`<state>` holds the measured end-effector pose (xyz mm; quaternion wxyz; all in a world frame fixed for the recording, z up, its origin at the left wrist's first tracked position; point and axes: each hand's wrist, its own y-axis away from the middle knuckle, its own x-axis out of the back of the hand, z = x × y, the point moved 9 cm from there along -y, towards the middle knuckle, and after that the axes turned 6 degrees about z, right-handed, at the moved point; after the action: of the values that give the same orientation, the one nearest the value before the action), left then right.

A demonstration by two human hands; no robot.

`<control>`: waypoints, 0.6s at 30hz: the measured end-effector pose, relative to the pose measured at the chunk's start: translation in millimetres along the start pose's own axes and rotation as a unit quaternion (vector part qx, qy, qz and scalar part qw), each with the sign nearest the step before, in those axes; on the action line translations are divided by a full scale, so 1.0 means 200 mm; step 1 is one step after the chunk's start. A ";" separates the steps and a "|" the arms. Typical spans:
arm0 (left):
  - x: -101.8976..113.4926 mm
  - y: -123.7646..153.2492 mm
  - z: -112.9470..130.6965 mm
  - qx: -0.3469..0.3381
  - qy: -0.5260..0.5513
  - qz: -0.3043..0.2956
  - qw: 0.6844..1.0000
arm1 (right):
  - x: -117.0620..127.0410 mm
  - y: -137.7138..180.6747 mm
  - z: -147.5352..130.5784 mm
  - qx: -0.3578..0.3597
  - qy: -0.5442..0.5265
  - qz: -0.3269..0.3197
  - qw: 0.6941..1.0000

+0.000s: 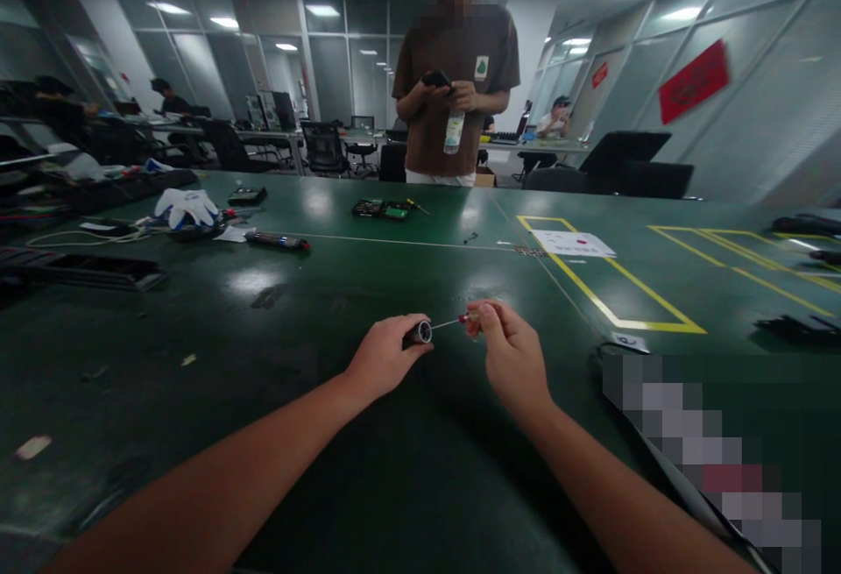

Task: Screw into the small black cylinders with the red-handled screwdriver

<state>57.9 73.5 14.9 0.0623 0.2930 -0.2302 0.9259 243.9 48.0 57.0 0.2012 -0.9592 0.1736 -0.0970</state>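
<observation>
Over the green tabletop (368, 486), my left hand (387, 350) wraps round a short dark tube (424, 331) whose silver-rimmed round end faces right. My right hand (509, 346) pinches the reddish, partly clear handle of a thin screwdriver (448, 323). Its metal shaft points left, and the tip reaches the rim of the tube; whether it touches or goes inside I cannot tell. My fingers hide most of the tube and part of the handle.
Across the table stands a person (453, 92) holding a phone and bottle. White gloves (187, 208), a dark cylindrical tool (277, 241) and a circuit board (381, 209) lie farther off. Yellow tape (657, 326) and a paper sheet (573, 244) are at right, beside a dark-edged blurred screen (676, 460).
</observation>
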 end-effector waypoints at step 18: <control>-0.01 0.00 0.05 0.001 -0.095 -0.054 0.994 | 0.09 -0.07 0.39 -0.179 -0.211 0.162 0.947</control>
<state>64.9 68.4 19.6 0.0897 0.3920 -0.2183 0.8892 283.9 80.2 -5.1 0.0711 -0.9370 0.2946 0.1739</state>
